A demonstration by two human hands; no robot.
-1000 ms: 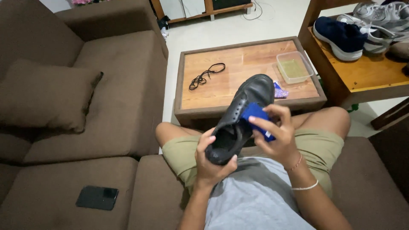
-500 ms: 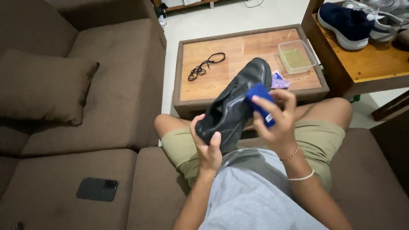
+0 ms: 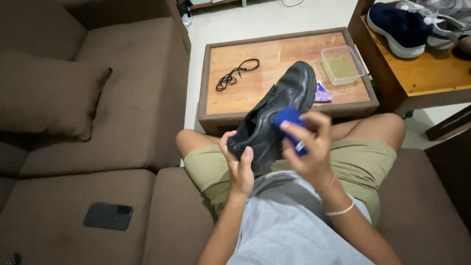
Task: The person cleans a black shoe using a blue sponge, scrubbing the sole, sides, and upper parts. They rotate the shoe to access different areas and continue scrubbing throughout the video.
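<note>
Gripping black shoe (image 3: 274,118) at heel w/ left hand (image 3: 239,164), above lap; right hand (image 3: 306,147) clamps blue sponge (image 3: 290,125) against its side. Shoe prob. light, stiff sole, smooth upper; heel grip suits best. Counter (image 3: 245,95) beyond.

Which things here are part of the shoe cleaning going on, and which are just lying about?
In use:
- black shoe, held at the heel by the left hand
- blue pad, pressed to the shoe by the right hand

Lying about:
- black lace
- plastic tub
- phone
- cushion
- navy sneaker
</note>
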